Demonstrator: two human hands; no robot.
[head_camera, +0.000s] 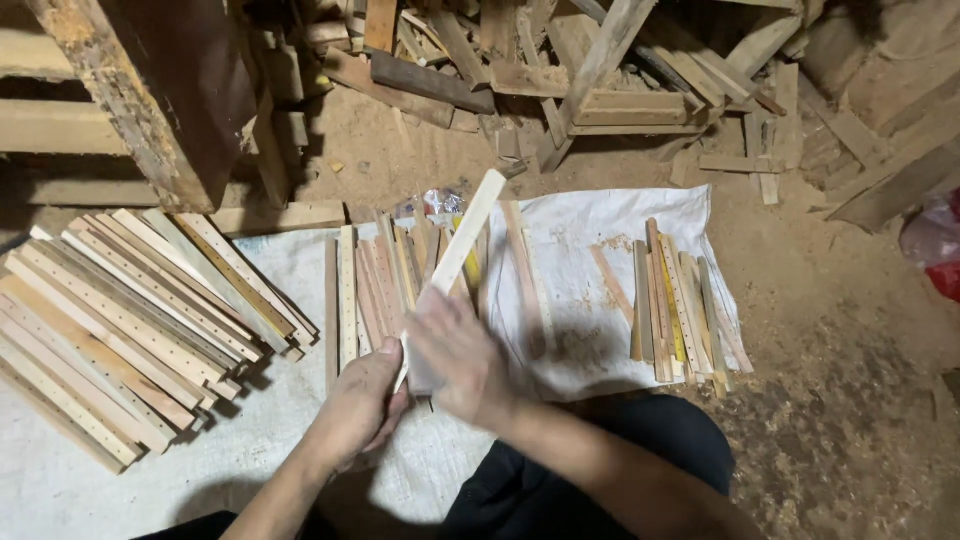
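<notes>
My left hand (362, 407) grips the lower end of a pale wooden slat (467, 237) that slants up and to the right. My right hand (458, 357) lies over the same slat just above the left hand, blurred by motion, with a small flat pad that I cannot make out pressed against the wood. Under the hands, a row of thin wooden slats (375, 285) lies on a white sack (590, 225) spread on the ground.
A big stack of drilled slats (130, 320) lies at the left. Another small bundle of slats (680, 305) rests on the sack's right side. Scrap timber (600, 70) is heaped at the back. Sawdust covers the dirt floor (840, 380). A dark wooden post (160, 90) stands upper left.
</notes>
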